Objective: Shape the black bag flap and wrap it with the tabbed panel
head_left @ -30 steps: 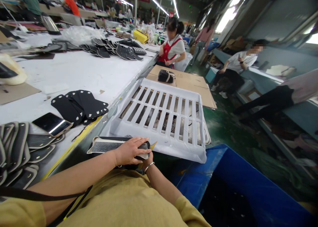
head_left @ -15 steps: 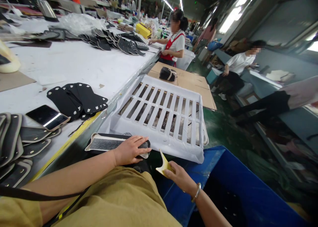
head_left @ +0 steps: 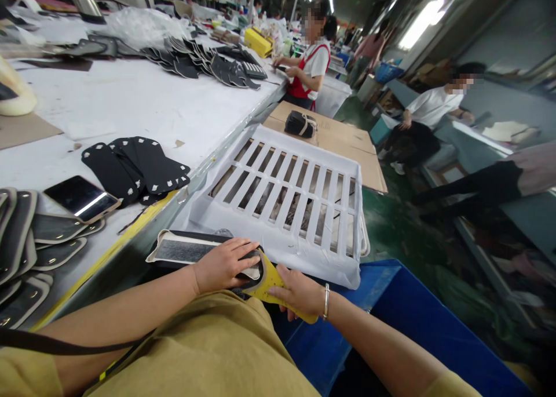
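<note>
My left hand point(head_left: 228, 263) lies flat, fingers stretched out, on the right part of a long black piece with a grey strip and pale edging point(head_left: 185, 250). The piece rests in front of me, beside the table edge. A yellow hand tool with a concave curved end point(head_left: 264, 276) is gripped in my right hand point(head_left: 299, 292), fingers wrapped round it. Its curved end meets the rounded right end of the piece, close to my left fingertips. Whether the tool presses on the edge or only touches it, I cannot tell.
A white slatted rack point(head_left: 286, 194) stands ahead, with a blue bin point(head_left: 434, 327) at the right. On the white table point(head_left: 143, 104) lie a phone point(head_left: 81, 199), black pieces point(head_left: 132, 171) and grey edged pieces point(head_left: 26, 235). A co-worker in a red apron point(head_left: 304, 84) stands beyond cardboard.
My right hand has moved up and left, bringing the yellow tool's curved end against the right end of the piece. My left hand stays on it. The view has shifted slightly.
</note>
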A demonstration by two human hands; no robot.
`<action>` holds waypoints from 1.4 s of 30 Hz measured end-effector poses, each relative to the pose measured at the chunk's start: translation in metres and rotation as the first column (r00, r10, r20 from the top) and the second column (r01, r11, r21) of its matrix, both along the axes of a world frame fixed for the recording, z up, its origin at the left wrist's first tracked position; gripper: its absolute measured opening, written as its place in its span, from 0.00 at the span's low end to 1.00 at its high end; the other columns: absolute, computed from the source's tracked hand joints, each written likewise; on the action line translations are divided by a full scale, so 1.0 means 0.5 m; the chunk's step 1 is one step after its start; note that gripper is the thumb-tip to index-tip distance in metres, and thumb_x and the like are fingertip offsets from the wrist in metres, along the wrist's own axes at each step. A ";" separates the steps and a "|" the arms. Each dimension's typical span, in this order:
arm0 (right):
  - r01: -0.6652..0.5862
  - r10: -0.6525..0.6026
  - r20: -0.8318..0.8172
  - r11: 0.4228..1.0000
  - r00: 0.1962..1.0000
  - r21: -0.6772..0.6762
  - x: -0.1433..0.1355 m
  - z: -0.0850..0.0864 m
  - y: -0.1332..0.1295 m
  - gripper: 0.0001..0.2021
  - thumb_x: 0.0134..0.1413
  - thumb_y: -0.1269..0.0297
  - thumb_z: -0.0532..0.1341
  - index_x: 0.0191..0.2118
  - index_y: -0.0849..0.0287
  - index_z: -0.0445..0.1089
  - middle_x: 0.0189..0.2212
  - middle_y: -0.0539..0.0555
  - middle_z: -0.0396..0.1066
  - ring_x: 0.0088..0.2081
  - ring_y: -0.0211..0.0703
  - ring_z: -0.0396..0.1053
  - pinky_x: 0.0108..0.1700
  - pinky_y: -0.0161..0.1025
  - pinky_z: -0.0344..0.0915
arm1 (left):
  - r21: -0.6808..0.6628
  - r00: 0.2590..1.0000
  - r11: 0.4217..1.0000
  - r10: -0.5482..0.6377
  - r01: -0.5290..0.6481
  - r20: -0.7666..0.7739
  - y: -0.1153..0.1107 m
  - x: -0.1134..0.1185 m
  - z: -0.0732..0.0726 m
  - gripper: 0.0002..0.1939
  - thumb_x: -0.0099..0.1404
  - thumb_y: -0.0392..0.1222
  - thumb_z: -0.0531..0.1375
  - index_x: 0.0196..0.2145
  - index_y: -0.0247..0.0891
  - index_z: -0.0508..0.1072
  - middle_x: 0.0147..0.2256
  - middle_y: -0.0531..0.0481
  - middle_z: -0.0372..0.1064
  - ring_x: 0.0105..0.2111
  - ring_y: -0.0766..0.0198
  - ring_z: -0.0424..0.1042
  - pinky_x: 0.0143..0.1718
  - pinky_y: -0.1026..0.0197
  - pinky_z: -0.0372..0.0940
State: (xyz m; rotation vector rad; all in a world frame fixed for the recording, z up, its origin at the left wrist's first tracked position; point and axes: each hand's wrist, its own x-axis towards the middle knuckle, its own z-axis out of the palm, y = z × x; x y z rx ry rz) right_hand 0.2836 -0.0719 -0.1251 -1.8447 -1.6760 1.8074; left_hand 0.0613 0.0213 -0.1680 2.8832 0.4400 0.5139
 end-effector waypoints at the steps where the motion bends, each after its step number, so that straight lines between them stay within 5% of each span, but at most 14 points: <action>1: 0.008 -0.008 -0.009 1.000 1.000 -0.002 0.000 0.000 0.004 0.12 0.55 0.55 0.54 0.36 0.55 0.51 0.20 0.47 0.67 0.14 0.37 0.64 0.13 0.32 0.59 | -0.008 1.000 1.000 0.005 -0.005 0.001 0.000 0.001 -0.001 0.24 0.58 0.47 0.61 0.51 0.36 0.67 0.57 0.38 0.58 0.55 0.49 0.58 0.57 0.47 0.55; 12: -0.090 0.082 -0.088 0.992 0.993 -0.088 0.007 -0.009 0.034 0.14 0.56 0.53 0.54 0.38 0.55 0.50 0.20 0.43 0.66 0.13 0.34 0.62 0.12 0.29 0.57 | -0.103 0.993 0.988 0.112 -0.116 -0.043 -0.007 0.026 -0.003 0.36 0.52 0.42 0.63 0.56 0.30 0.55 0.54 0.36 0.58 0.54 0.50 0.58 0.56 0.50 0.53; 22: 0.058 -0.073 -0.161 0.993 0.984 -0.100 -0.006 -0.031 0.016 0.13 0.58 0.52 0.53 0.37 0.55 0.51 0.20 0.43 0.64 0.13 0.32 0.61 0.13 0.29 0.58 | -0.026 0.962 0.967 0.250 -0.254 -0.109 -0.023 0.043 0.000 0.31 0.62 0.32 0.48 0.63 0.34 0.48 0.50 0.37 0.60 0.49 0.51 0.59 0.53 0.49 0.54; 30: 0.111 -0.129 -0.174 0.987 0.976 -0.114 -0.013 -0.032 0.014 0.14 0.56 0.51 0.54 0.37 0.54 0.51 0.21 0.45 0.65 0.14 0.32 0.60 0.13 0.30 0.58 | -0.070 0.985 0.997 0.025 -0.037 -0.169 0.005 0.009 -0.001 0.53 0.48 0.49 0.66 0.64 0.40 0.41 0.57 0.34 0.49 0.55 0.44 0.52 0.56 0.45 0.49; 35: 0.142 -0.165 -0.179 0.981 0.970 -0.132 -0.023 -0.032 0.010 0.13 0.56 0.51 0.53 0.39 0.55 0.52 0.21 0.46 0.65 0.13 0.34 0.60 0.13 0.32 0.58 | -0.143 0.991 0.989 0.007 -0.027 -0.135 0.013 0.007 0.001 0.63 0.39 0.72 0.61 0.64 0.36 0.42 0.57 0.32 0.50 0.55 0.42 0.51 0.56 0.43 0.47; 42: 0.260 -0.263 -0.125 0.965 0.957 -0.035 -0.043 -0.047 -0.001 0.14 0.54 0.54 0.56 0.40 0.57 0.56 0.25 0.48 0.67 0.19 0.36 0.64 0.19 0.34 0.61 | -0.161 0.998 0.987 0.017 -0.027 -0.065 0.020 0.011 -0.009 0.62 0.44 0.70 0.60 0.64 0.31 0.39 0.55 0.33 0.55 0.54 0.45 0.55 0.56 0.46 0.49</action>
